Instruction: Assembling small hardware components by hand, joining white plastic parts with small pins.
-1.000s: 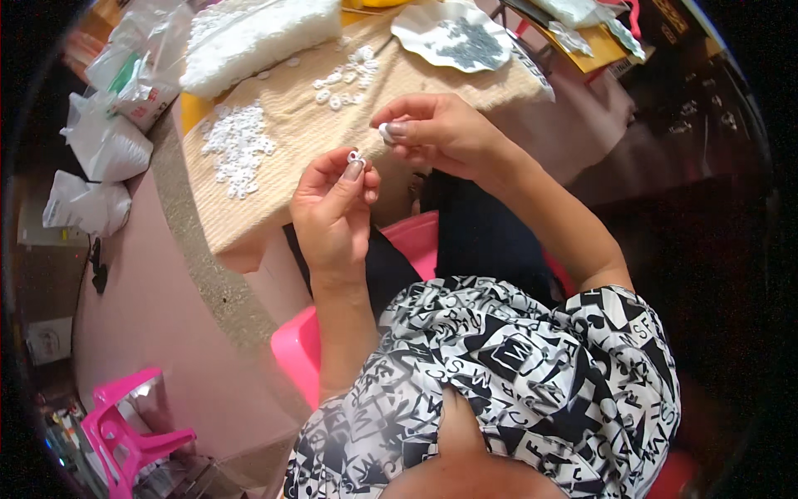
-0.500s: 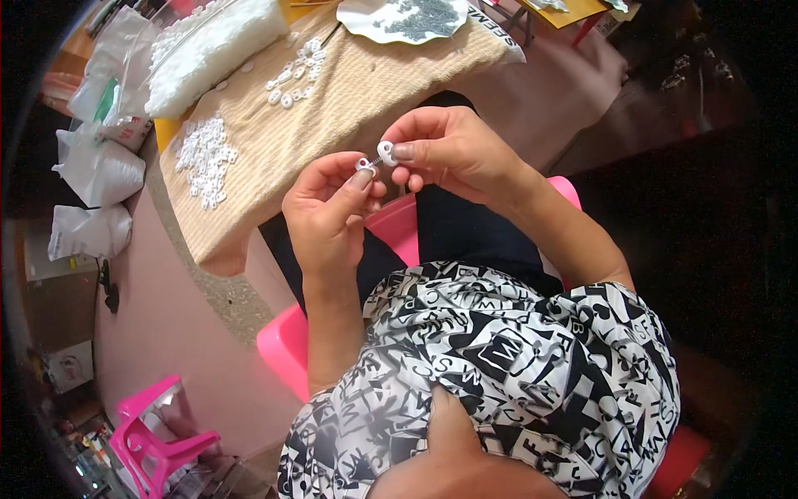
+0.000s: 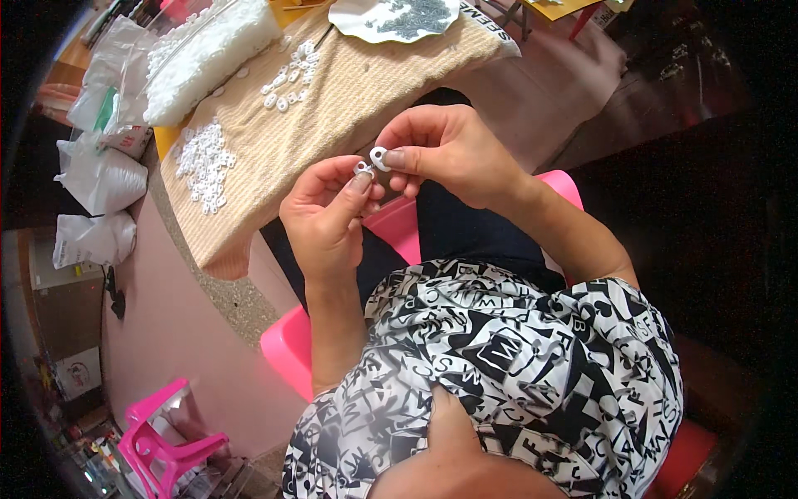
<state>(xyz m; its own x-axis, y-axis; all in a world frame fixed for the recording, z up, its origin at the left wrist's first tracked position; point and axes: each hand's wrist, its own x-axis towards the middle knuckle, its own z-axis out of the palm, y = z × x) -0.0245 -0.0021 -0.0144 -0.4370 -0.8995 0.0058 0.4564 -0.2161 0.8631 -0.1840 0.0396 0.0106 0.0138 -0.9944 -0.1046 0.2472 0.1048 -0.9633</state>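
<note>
Between thumb and fingers, my left hand (image 3: 326, 212) pinches a small white plastic piece with a hole (image 3: 361, 167). My right hand (image 3: 457, 158) pinches a rounded white plastic piece (image 3: 378, 156), also with a hole. The two pieces sit nearly end to end above my lap, near the table's front edge. Any spring between them is too small to make out now. On the cloth-covered table (image 3: 241, 179) lie a pile of small white pieces (image 3: 204, 166) at left and a looser group of oval white pieces (image 3: 291, 79) farther back.
A white scalloped plate (image 3: 353, 18) holds many small dark grey parts at the table's back. A large clear bag of white pieces (image 3: 204, 66) lies back left. White plastic bags (image 3: 100, 179) stand beyond the left edge. A pink stool (image 3: 162, 441) is on the floor, lower left.
My right hand has shifted slightly left, bringing its white piece closer to the one in my left hand. The dark spring visible between them earlier is now mostly hidden.
</note>
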